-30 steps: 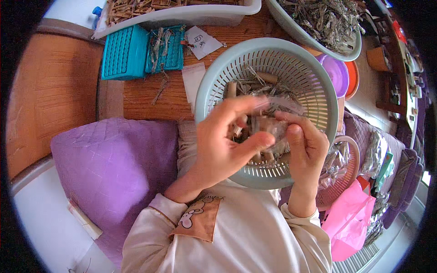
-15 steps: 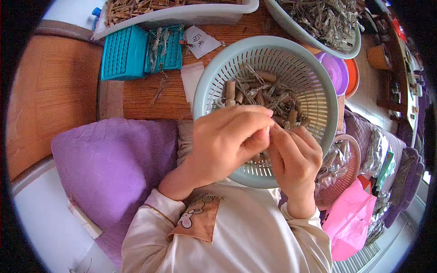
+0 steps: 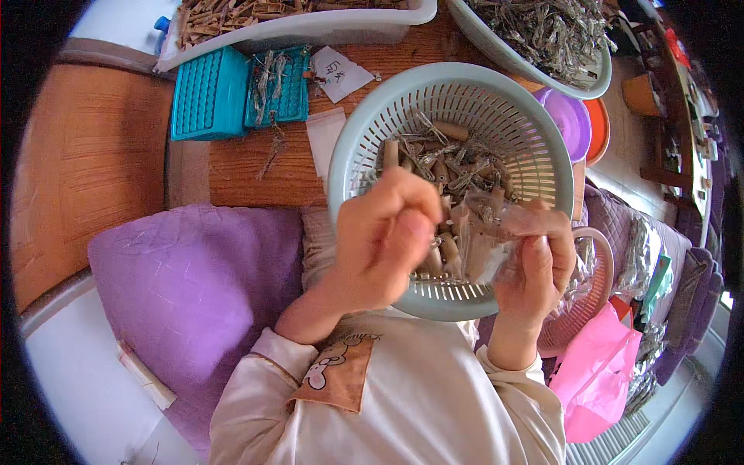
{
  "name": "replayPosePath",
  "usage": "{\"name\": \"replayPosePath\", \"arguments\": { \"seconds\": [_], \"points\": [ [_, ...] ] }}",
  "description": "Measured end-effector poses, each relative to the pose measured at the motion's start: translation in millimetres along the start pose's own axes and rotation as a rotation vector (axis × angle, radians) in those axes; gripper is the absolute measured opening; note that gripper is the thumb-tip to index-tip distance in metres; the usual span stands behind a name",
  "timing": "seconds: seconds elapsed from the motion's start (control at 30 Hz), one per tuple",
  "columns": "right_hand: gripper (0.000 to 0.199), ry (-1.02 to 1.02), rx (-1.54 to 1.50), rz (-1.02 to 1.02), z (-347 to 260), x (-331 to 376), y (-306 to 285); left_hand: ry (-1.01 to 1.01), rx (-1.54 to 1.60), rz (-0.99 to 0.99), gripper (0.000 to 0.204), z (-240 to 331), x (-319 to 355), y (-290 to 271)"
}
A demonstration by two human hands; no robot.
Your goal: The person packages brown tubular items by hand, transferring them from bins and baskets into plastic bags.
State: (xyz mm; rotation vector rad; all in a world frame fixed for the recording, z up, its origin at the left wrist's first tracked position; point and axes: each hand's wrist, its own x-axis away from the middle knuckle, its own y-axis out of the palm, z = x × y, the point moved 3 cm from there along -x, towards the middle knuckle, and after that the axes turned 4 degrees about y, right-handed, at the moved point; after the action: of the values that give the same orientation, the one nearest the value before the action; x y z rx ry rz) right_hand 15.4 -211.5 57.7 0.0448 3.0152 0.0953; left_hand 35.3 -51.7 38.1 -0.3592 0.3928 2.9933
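A pale green slotted basket holds short wooden pieces and metal wire springs. My left hand hovers over the basket's near side with its fingers curled shut; whatever is inside them is hidden. My right hand grips a small clear plastic bag with several wooden pieces in it, just to the right of my left hand. The two hands are close together over the basket's near rim.
A purple quilted cushion lies at my left. On the wooden table sit a teal tray, a white tub of wooden pieces and a bowl of springs. A pink bag and a pink basket are at the right.
My hands have shifted slightly toward me and apart. The left hand has closed into a fist, and the clear bag now hangs from my right hand.
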Motion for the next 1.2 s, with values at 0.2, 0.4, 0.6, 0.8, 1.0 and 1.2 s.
{"name": "replayPosePath", "arguments": {
  "seconds": [0.2,0.4,0.6,0.8,1.0,1.2],
  "points": [
    [0.019,0.167,-0.103,-0.027,-3,3,8,-0.039,-0.251,-0.147,0.005,-2,-8,15],
    [0.019,0.539,-0.687,0.205,15,3,12,0.513,-0.726,-0.097,0.01,13,-6,21],
    [0.025,0.368,-0.679,-0.01,22,6,10,0.929,-0.995,-0.214,0.02,7,3,15],
    [0.018,0.151,0.671,0.647,1,38,-127,0.467,-0.768,0.19,0.008,-6,-2,-62],
    [0.024,0.676,1.525,0.191,-3,60,-186,0.024,-0.967,0.348,0.015,-53,-1,-133],
    [0.026,0.349,1.116,0.26,-1,2,-114,-0.178,-1.089,0.333,0.026,-92,-4,-127]
  ]
}}
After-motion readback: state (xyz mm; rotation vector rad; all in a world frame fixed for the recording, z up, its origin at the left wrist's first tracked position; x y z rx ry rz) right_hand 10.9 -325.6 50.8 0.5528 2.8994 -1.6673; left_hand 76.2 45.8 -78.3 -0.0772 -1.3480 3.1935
